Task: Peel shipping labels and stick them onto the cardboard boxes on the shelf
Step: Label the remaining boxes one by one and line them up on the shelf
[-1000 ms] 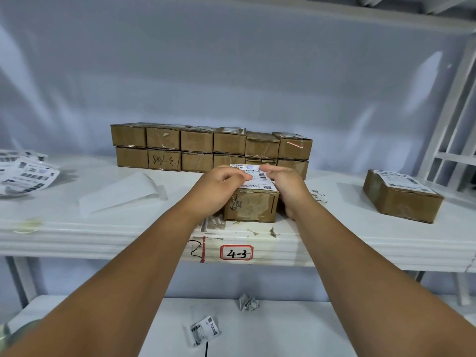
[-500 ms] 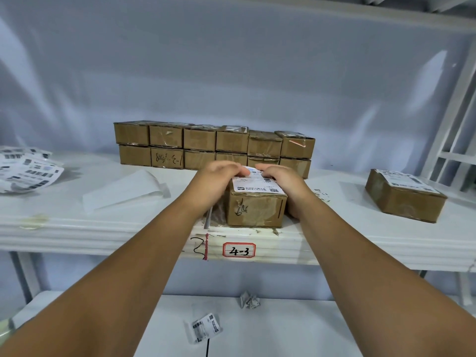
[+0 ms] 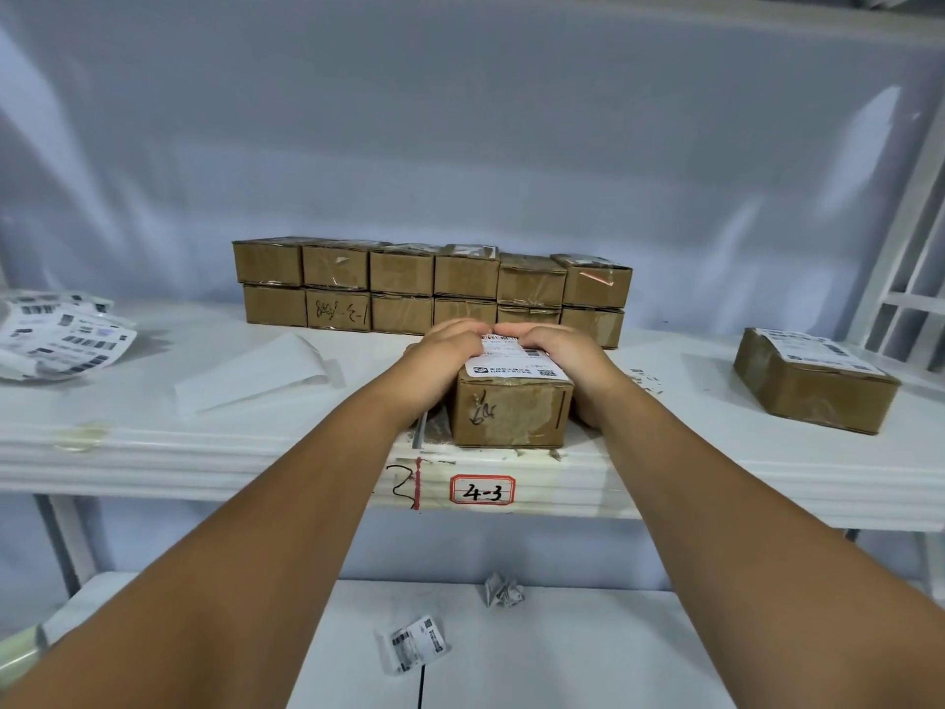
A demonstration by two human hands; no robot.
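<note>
Front box (image 3: 511, 411): both flanks occupied by left hand (image 3: 445, 350) and right hand (image 3: 567, 355); the two-tier box row (image 3: 429, 286) stands close behind. Bare shelf (image 3: 716, 447) lies open toward the labelled box (image 3: 813, 386) at right. Leftward, a backing sheet (image 3: 250, 373) and label sheets (image 3: 61, 340) lie flat.

The single head-worn camera is looking forward and slightly down from close by, facing the white shelf board (image 3: 153, 442); its view is centring just above the red-bordered white "4-3" tag (image 3: 481, 489).
</note>
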